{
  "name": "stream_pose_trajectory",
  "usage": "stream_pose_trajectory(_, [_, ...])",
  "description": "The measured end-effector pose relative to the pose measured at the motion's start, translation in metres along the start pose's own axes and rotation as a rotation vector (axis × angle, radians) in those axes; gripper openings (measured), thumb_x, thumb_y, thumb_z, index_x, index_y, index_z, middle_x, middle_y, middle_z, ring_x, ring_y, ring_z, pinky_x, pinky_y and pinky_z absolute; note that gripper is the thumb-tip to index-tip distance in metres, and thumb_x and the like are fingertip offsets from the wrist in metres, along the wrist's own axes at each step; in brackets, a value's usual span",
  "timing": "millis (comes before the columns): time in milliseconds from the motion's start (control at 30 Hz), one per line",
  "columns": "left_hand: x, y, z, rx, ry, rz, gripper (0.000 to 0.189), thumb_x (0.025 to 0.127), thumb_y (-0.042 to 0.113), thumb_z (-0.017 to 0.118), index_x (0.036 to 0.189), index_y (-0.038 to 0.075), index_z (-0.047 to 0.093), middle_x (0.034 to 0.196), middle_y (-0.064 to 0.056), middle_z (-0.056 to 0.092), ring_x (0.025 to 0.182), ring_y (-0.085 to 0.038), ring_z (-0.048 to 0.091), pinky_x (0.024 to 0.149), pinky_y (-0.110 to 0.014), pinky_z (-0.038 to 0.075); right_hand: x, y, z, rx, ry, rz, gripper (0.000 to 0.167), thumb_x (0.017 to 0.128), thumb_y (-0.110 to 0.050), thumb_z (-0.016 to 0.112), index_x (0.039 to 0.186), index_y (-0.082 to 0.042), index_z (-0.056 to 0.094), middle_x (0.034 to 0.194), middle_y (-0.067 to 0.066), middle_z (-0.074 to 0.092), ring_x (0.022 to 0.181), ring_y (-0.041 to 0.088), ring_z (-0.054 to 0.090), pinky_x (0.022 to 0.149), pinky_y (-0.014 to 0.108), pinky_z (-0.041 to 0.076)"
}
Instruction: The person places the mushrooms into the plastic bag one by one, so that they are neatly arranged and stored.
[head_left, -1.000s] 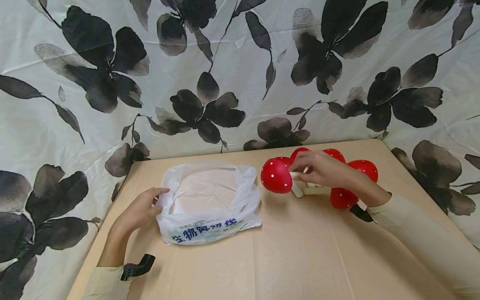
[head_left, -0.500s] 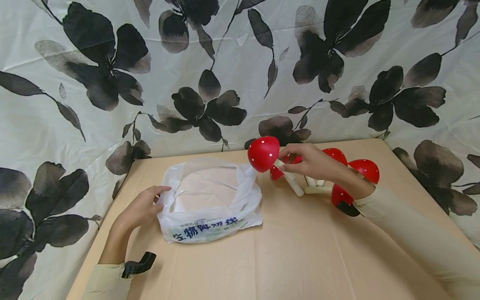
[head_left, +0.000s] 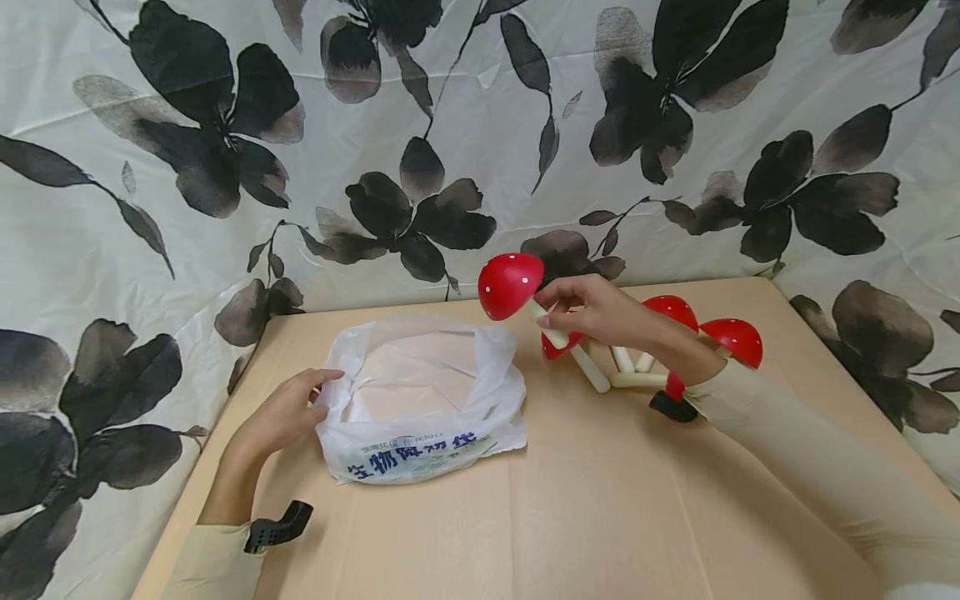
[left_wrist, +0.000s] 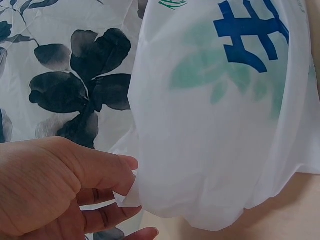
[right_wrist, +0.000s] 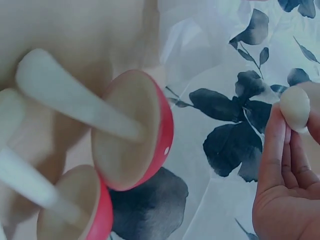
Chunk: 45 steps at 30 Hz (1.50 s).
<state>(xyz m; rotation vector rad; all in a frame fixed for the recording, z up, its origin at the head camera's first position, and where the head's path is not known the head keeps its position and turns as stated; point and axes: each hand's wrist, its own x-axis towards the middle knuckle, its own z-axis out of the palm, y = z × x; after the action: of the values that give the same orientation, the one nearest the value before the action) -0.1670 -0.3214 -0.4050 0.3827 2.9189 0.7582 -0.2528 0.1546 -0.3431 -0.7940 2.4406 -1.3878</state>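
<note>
My left hand [head_left: 276, 418] pinches the left edge of a white plastic bag [head_left: 352, 433], which lies with its mouth open and has blue lettering on its front. In the left wrist view, the bag's edge [left_wrist: 129, 197] sits between thumb and fingers. My right hand [head_left: 600, 312] holds a toy mushroom [head_left: 511, 286] by its pale stem, the red white-dotted cap tilted up to the left, above the table to the right of the bag. In the right wrist view, the stem's rounded end [right_wrist: 295, 108] shows between thumb and fingertips.
More red-capped toy mushrooms [head_left: 735, 340] lie in a group under and behind my right forearm, pale stems [head_left: 590, 368] pointing inward. The light wooden table [head_left: 585, 517] ends at a flower-printed cloth [head_left: 525, 150] hanging behind it.
My right hand has lifted one mushroom from the group and carried it left and up, toward the bag. My left hand has stayed at the bag's edge.
</note>
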Motion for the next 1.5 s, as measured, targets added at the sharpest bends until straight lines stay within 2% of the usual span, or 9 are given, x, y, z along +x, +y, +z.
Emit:
stream_pose_trajectory(167, [0.000, 0.000, -0.001, 0.003, 0.001, 0.004, 0.047, 0.088, -0.007, 0.059, 0.135, -0.007, 0.057, 0.119, -0.022, 0.062, 0.096, -0.031, 0.057, 0.079, -0.041, 0.047, 0.007, -0.006, 0.004, 0.041, 0.020, 0.000, 0.032, 0.091, -0.019, 0.074, 0.119, -0.004, 0.068, 0.102, 0.012, 0.067, 0.090, 0.029, 0.062, 0.074, 0.028, 0.057])
stream_pose_trajectory(367, [0.001, 0.001, -0.002, 0.007, 0.005, 0.016, 0.047, 0.087, -0.007, 0.057, 0.134, -0.008, 0.057, 0.122, -0.023, 0.061, 0.097, -0.031, 0.057, 0.080, -0.041, 0.047, 0.015, -0.010, 0.007, 0.082, 0.016, 0.006, 0.035, 0.092, -0.020, 0.074, 0.122, -0.005, 0.065, 0.106, 0.012, 0.065, 0.092, 0.029, 0.062, 0.076, 0.028, 0.057])
stream_pose_trajectory(500, [0.001, 0.002, -0.002, 0.009, 0.007, 0.018, 0.047, 0.087, -0.007, 0.057, 0.135, -0.008, 0.057, 0.123, -0.024, 0.061, 0.098, -0.032, 0.058, 0.081, -0.042, 0.047, 0.022, -0.012, 0.012, 0.149, 0.018, -0.002, 0.037, 0.092, -0.017, 0.074, 0.125, -0.003, 0.062, 0.111, 0.014, 0.065, 0.096, 0.028, 0.063, 0.078, 0.025, 0.057])
stream_pose_trajectory(633, [0.000, 0.003, -0.001, 0.002, 0.008, 0.010, 0.048, 0.087, -0.008, 0.057, 0.135, -0.009, 0.056, 0.123, -0.024, 0.061, 0.099, -0.032, 0.058, 0.082, -0.043, 0.047, 0.029, -0.015, 0.019, 0.213, 0.013, -0.009, 0.038, 0.092, -0.012, 0.073, 0.126, -0.002, 0.058, 0.114, 0.015, 0.064, 0.099, 0.030, 0.064, 0.077, 0.029, 0.059])
stream_pose_trajectory(800, [0.000, 0.003, 0.000, -0.007, 0.008, 0.004, 0.050, 0.087, -0.008, 0.059, 0.136, -0.009, 0.055, 0.122, -0.025, 0.061, 0.099, -0.033, 0.058, 0.082, -0.043, 0.047, 0.037, -0.019, 0.027, 0.236, -0.012, 0.005, 0.041, 0.093, -0.012, 0.072, 0.129, -0.006, 0.054, 0.119, 0.014, 0.065, 0.105, 0.030, 0.064, 0.079, 0.038, 0.060])
stream_pose_trajectory(1000, [0.001, 0.003, 0.001, -0.002, 0.012, 0.015, 0.050, 0.086, -0.008, 0.060, 0.136, -0.009, 0.055, 0.121, -0.024, 0.062, 0.098, -0.032, 0.058, 0.082, -0.043, 0.047, 0.050, -0.021, 0.040, 0.212, -0.083, -0.034, 0.040, 0.094, -0.014, 0.071, 0.132, -0.014, 0.057, 0.119, 0.012, 0.065, 0.106, 0.030, 0.065, 0.083, 0.041, 0.060])
stream_pose_trajectory(1133, [0.001, 0.004, 0.001, -0.013, 0.012, 0.006, 0.050, 0.086, -0.008, 0.060, 0.135, -0.010, 0.055, 0.121, -0.024, 0.062, 0.098, -0.032, 0.058, 0.081, -0.043, 0.048, 0.061, -0.023, 0.050, 0.197, -0.142, -0.049, 0.038, 0.096, -0.017, 0.069, 0.133, -0.014, 0.062, 0.119, 0.010, 0.065, 0.106, 0.029, 0.064, 0.083, 0.040, 0.060])
stream_pose_trajectory(1500, [0.002, 0.007, -0.001, -0.019, 0.005, -0.004, 0.050, 0.085, -0.010, 0.061, 0.135, -0.013, 0.054, 0.114, -0.023, 0.061, 0.095, -0.031, 0.058, 0.074, -0.035, 0.047, 0.091, -0.024, 0.079, 0.156, -0.270, 0.007, 0.034, 0.097, -0.018, 0.068, 0.130, -0.013, 0.067, 0.117, 0.009, 0.064, 0.101, 0.027, 0.064, 0.083, 0.036, 0.060])
